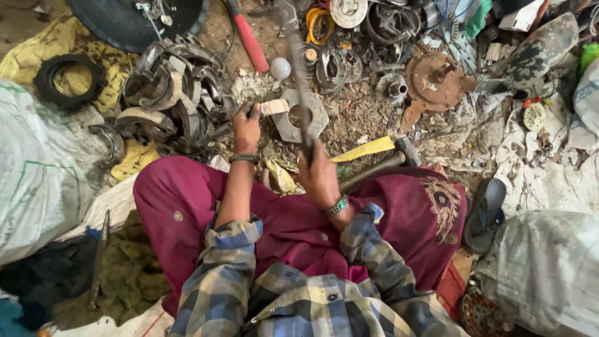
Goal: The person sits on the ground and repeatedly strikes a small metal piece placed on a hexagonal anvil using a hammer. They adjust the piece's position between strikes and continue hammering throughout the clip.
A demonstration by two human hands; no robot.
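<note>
Rod axis: long metal rod [298,75] runs near-vertical in view, from the right hand [318,178] up and away toward the scrap pile; upper end leans slightly left.
Rod position: lower end inside the right fist, shaft passing over the octagonal metal plate [301,116] just beyond the knuckles.
Right grip: fingers clenched around the rod's lower end; wrist with beaded bangle, forearm bent in from the checked sleeve.
Left grip: left hand [247,125] pinches a small pale block [274,107], held out from the fingertips, touching the plate's left edge.
Left arm pose: forearm reaches straight forward over the maroon-clad knee.
Hard to make out: rod is motion-blurred, tip shape unclear; whether it touches the plate cannot be told.
Hidden: handle of the hammer [380,163] partly covered behind the right hand; head lies to the right of the grip.
Beyond left grip: heap of curved brake shoes [175,93].
</note>
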